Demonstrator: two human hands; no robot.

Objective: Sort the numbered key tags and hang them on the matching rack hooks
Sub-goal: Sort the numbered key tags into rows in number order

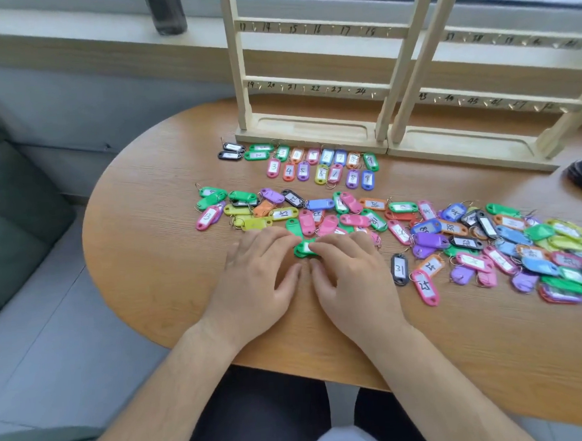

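A person seated at a rounded wooden desk [144, 268] works both hands on a single green key tag [304, 249] that lies flat on the desk at the near edge of a loose spread of coloured tags [432, 240]. The left hand [259, 276] rests palm down, its fingers [285, 235] nearly straight and the tips touching the tag's left end. The right hand [353, 277] bends its fingers over the tag's right end, thumb just below it; whether it pinches the tag or only presses on it cannot be told. Beyond, paired tags marked 1 to 9 [303, 170] lie in rows just in front of the left rack [312, 131], which stands touching the right rack [464, 143]; both carry numbered rails.
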